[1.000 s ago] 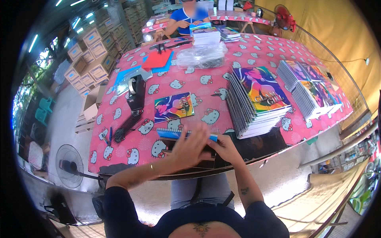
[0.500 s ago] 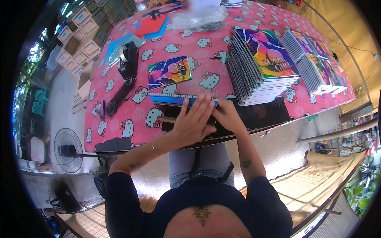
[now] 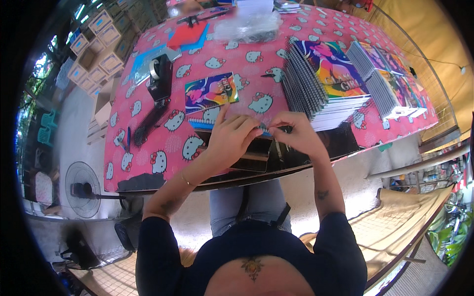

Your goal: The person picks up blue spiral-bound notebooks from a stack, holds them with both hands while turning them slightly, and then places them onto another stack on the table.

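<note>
A thin spiral notebook (image 3: 200, 123) with a blue edge and a pale coil along its far side lies in front of me. My left hand (image 3: 231, 135) lies across it and hides its middle, fingertips closed at the right end of the coil. Just beside them, the thumb and fingers of my right hand (image 3: 298, 132) are pinched together. Whatever is in that pinch is too small to make out. Under the notebook sits a brown cardboard piece (image 3: 256, 157) on a black board (image 3: 340, 143). A colourful notebook cover (image 3: 210, 92) lies flat beyond my left hand.
Right of my hands stands a tall stack of spiral notebooks (image 3: 328, 69), with more notebook stacks (image 3: 387, 91) farther right. A black tape dispenser (image 3: 160, 79) and a dark brush-like object (image 3: 148, 123) lie left. Clear plastic packaging (image 3: 247, 27) lies at the back.
My left hand has gone from lying flat with fingers stretched to closed fingertips at the coil's right end. My right hand has lifted into a pinch beside it, wrist farther right.
</note>
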Motion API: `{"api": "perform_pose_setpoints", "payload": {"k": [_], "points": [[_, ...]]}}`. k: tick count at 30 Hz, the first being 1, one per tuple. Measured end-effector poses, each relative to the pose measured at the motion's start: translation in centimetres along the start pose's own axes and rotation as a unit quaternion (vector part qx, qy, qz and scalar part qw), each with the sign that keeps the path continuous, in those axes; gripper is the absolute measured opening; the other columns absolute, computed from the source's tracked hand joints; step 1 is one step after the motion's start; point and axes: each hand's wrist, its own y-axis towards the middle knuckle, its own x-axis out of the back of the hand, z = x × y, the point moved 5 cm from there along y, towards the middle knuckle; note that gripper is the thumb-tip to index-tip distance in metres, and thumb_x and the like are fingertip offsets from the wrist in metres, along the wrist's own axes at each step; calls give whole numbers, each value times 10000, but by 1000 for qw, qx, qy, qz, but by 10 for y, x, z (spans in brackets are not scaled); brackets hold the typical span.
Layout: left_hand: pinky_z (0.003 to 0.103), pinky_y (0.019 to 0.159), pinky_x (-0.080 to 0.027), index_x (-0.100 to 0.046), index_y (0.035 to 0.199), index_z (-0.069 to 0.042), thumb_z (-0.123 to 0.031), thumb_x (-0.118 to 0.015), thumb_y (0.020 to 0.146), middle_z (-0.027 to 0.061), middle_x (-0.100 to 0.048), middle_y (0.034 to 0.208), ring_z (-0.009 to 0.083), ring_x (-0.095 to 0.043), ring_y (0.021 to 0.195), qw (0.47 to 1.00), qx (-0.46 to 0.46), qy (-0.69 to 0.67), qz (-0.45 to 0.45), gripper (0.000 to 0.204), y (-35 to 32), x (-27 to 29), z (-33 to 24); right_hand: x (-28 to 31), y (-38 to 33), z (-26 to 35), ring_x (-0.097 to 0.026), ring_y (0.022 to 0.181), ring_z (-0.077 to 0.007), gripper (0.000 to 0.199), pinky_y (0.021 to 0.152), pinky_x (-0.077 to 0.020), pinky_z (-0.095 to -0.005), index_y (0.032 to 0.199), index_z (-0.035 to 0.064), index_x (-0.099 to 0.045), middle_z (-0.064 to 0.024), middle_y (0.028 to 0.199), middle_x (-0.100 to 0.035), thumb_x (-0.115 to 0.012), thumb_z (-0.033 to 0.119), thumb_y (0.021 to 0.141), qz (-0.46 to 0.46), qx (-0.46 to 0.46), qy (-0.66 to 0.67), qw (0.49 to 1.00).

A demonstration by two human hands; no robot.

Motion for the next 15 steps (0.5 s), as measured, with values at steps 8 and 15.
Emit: {"api": "perform_pose_setpoints", "payload": {"k": [8,15], "points": [[462,935,-470,-659,1098,-54,-134,-711,859,118,-706,971,305,-668,925,992,1,123,30,257,5,27,-7,-20,-11,22,-682,855,-348,218,784,-537,-341,1018,-10,-656,-176,913,-681,-693,4,803,-194,-14,-156,968],[316,688,-539,-585,1202,23,-95,-676,940,134,-668,1013,170,-672,886,915,68,-324,-229,301,98,116,-45,23,-33,136,-603,1194,-412,467,983,-496,-413,1246,24,-633,-253,1305,-591,-758,48,797,-254,151,-277,914]]}}
